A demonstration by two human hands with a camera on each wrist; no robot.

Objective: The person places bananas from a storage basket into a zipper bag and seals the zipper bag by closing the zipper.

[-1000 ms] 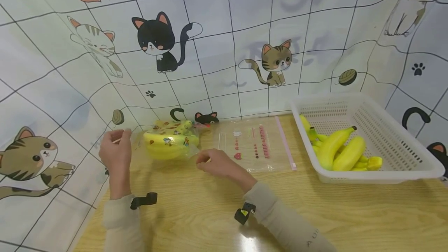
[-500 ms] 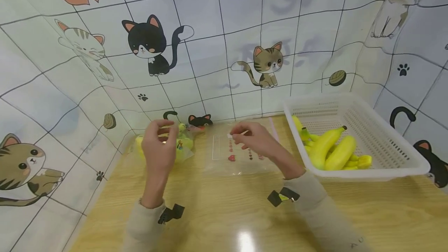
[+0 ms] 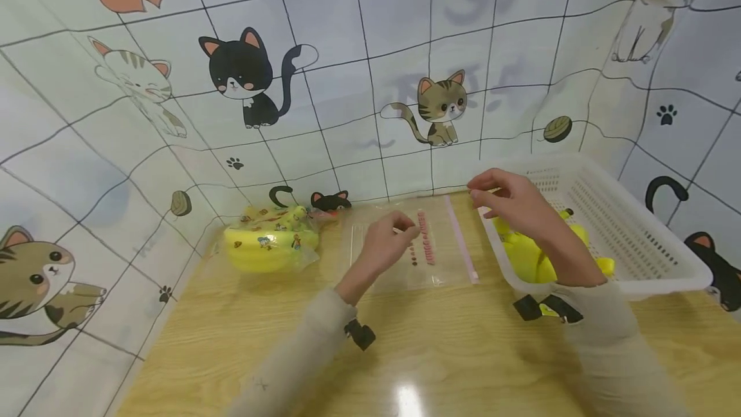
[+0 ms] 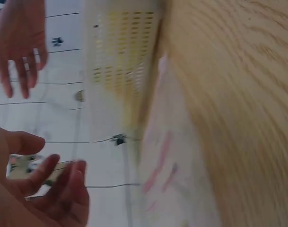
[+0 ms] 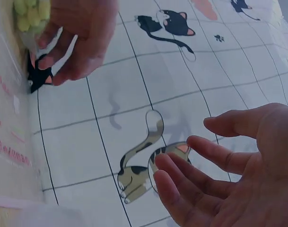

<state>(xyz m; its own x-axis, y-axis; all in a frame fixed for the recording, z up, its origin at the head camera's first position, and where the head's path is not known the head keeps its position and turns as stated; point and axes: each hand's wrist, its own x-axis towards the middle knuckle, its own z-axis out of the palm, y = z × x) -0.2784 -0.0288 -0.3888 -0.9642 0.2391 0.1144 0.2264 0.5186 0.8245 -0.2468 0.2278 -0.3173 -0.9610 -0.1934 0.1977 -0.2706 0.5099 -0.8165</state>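
Observation:
My left hand [image 3: 386, 243] hovers over a flat, clear zip bag [image 3: 446, 269] printed with pink marks; its fingers are loosely bent and hold nothing. Near the left rim of a white plastic basket [image 3: 654, 288], my right hand [image 3: 518, 204] is raised with fingers spread and nothing in them. Several yellow bananas [image 3: 523, 261] lie in the basket, partly hidden behind the right hand and wrist. In the right wrist view the right hand [image 5: 229, 170] shows its fingers apart. The left wrist view shows the left hand [image 4: 44, 184] with relaxed fingers above the bag.
At the left back of the wooden table [image 3: 417, 346], a filled printed clear bag [image 3: 272, 246] holds yellow bananas. A cat-print sheet [image 3: 347, 82] hangs along the back and sides, close behind the bags and basket.
Both hands have moved right: the left from beside the filled bag to over the flat bag, the right from between the bags to the basket. The view has shifted slightly.

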